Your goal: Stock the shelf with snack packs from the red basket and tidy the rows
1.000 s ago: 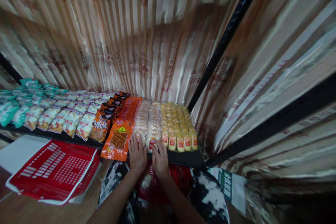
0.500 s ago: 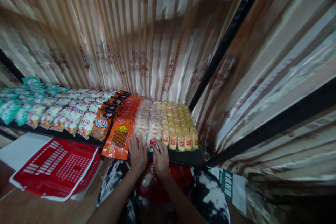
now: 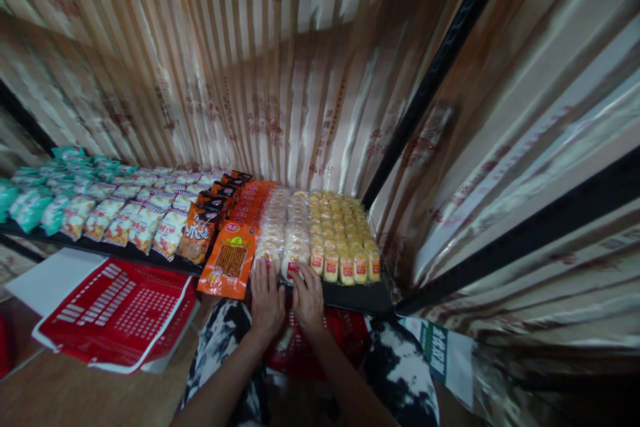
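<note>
Two rows of clear-wrapped whitish snack packs (image 3: 298,230) with red labels stand side by side on the black shelf (image 3: 350,299). My left hand (image 3: 267,300) lies with outstretched fingers against the front pack of the left row. At the front of the right row, my right hand (image 3: 307,297) rests its loosely bent, parted fingers by a red label. Neither hand grasps a pack; the fingertips partly cover the front ones. Rows of yellow packaged cakes (image 3: 345,240) are to the right. Left of the white rows lies an orange bag of stick snacks (image 3: 231,259).
Black-and-orange bags (image 3: 197,233), white snack bags (image 3: 170,230) and teal bags (image 3: 33,207) fill the shelf leftward. A red basket (image 3: 120,310) stands below; another red basket (image 3: 345,333) is between my knees. Black posts (image 3: 430,87) and a striped curtain (image 3: 280,80) border the shelf.
The view has shifted slightly, so the shelf goods appear a little farther right. My hands stay at the front of the white rows, with only slight finger movement.
</note>
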A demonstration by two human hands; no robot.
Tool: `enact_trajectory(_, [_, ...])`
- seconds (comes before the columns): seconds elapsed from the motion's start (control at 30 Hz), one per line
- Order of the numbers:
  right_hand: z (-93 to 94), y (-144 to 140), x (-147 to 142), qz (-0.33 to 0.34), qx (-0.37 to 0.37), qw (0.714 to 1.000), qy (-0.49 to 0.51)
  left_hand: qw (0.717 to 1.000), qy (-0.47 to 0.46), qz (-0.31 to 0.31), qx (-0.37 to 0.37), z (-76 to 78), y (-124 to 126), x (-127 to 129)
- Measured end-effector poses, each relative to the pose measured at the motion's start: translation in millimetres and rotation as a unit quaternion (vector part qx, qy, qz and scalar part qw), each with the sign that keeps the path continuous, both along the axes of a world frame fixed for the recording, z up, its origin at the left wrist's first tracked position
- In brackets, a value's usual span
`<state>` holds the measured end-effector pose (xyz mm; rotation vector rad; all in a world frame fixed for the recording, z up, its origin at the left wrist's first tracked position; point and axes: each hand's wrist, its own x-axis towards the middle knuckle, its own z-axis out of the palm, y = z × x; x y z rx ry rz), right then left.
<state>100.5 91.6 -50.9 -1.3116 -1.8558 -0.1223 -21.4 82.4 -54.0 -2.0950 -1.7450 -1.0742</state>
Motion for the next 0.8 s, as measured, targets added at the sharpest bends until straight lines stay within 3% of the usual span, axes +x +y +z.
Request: enact_trajectory(0.8, [-0.4,-2.6,-2.6,-0.008,-0.005,1.000,0.001,0.997,0.060,-0.003,-0.044,-1.8,-3.0,-3.4])
